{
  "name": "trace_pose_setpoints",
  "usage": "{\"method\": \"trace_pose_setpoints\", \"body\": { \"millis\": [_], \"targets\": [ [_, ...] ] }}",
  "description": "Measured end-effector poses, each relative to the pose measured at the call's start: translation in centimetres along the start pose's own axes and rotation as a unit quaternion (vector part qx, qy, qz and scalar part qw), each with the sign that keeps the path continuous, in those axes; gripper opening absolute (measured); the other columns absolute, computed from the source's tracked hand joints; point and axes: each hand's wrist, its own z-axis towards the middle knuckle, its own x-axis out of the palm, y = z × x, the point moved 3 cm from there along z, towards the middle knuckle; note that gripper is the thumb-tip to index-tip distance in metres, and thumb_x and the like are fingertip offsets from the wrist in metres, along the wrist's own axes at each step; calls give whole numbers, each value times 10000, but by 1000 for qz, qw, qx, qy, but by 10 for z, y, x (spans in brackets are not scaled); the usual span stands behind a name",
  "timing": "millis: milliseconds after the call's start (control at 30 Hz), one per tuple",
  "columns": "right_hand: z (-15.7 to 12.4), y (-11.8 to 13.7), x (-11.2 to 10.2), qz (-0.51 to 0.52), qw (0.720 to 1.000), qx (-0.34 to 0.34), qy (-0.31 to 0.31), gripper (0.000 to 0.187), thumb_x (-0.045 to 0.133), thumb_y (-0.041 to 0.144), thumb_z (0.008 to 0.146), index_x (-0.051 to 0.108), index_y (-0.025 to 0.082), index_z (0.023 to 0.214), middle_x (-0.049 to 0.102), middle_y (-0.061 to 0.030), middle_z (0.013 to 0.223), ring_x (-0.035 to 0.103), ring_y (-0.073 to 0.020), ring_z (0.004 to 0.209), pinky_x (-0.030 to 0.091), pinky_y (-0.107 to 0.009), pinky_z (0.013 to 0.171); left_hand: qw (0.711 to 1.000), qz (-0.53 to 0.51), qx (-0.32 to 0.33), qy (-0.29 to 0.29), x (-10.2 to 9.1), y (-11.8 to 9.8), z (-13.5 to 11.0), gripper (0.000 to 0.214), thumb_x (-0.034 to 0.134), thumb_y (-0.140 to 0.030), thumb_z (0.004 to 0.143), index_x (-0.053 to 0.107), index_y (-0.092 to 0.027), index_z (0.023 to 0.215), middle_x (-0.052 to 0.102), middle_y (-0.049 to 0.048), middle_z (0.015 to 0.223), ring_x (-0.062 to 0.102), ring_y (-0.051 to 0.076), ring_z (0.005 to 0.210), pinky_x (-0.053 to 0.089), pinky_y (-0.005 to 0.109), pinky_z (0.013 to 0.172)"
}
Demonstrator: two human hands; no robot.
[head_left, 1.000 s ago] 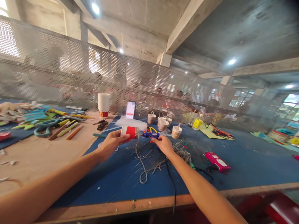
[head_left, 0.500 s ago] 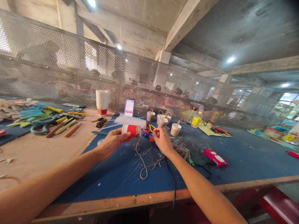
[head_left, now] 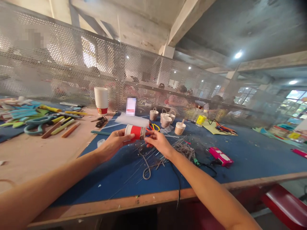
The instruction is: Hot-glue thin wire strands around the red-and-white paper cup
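My left hand (head_left: 117, 139) is closed round a red and white paper cup (head_left: 134, 131), held on its side above the table. Grey cord (head_left: 142, 132) is wrapped round the cup's right end, and a loose length of it trails down in a loop onto the table. At that end, my right hand (head_left: 157, 141) has its fingers pinched together against the cord windings. A bit of blue and red shows behind those fingers, mostly hidden. Yellow-handled scissors (head_left: 155, 127) lie just beyond.
Clear thin sticks and a tangled pile of grey cord (head_left: 185, 150) lie right of my hands, near a pink device (head_left: 221, 156). Behind stand small cord-wrapped cups (head_left: 166, 120) and a phone (head_left: 131, 106). Stacked paper cups (head_left: 101, 99) and tools are left. A perforated screen (head_left: 144, 72) borders the table.
My right hand has moved left from the blue tool to the cup's cord-wrapped end. My left hand still holds the cup in nearly the same place. The view has shifted slightly.
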Motion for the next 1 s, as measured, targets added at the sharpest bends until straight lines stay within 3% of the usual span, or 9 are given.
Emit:
{"method": "trace_pose_setpoints", "body": {
  "millis": [133,300,600,800,1000],
  "targets": [
    [0,9,-6,-67,995,-61,-29,271,743,454,831,690,193,883,652,31,699,574,-104,593,490,-239,629,1000,16,-2,4,-2,4,1,351,902,-378,722,843,-179,1005,837,124,1065,774,292,971,592,416,962],
    [-3,18,-11,-160,976,-134,-60,316,726,479,869,723,220,1050,569,52,691,527,-124,641,447,-251,669,999,33,-6,12,-4,5,2,400,915,-409,694,841,-162,999,835,140,1054,777,319,992,608,413,939],
    [-7,34,-19,-368,902,-207,-97,155,753,355,905,821,242,824,491,15,700,521,-154,705,414,-286,704,999,40,-8,11,-2,2,-1,403,915,-414,689,842,-169,1001,833,141,1079,769,325,1021,592,423,974],
    [-8,35,-15,-380,886,-244,-101,76,784,290,885,805,248,826,533,-1,780,558,-164,770,458,-288,751,998,54,-21,23,-2,4,0,360,917,-407,675,847,-192,955,841,128,1034,781,327,980,607,411,931],
    [-8,38,-12,-350,892,-262,-117,78,748,283,908,776,245,846,556,-13,821,573,-167,767,492,-296,759,995,67,-28,62,2,6,-3,385,898,-431,702,849,-202,1008,839,116,1063,781,301,962,596,368,924]
  ]
}}
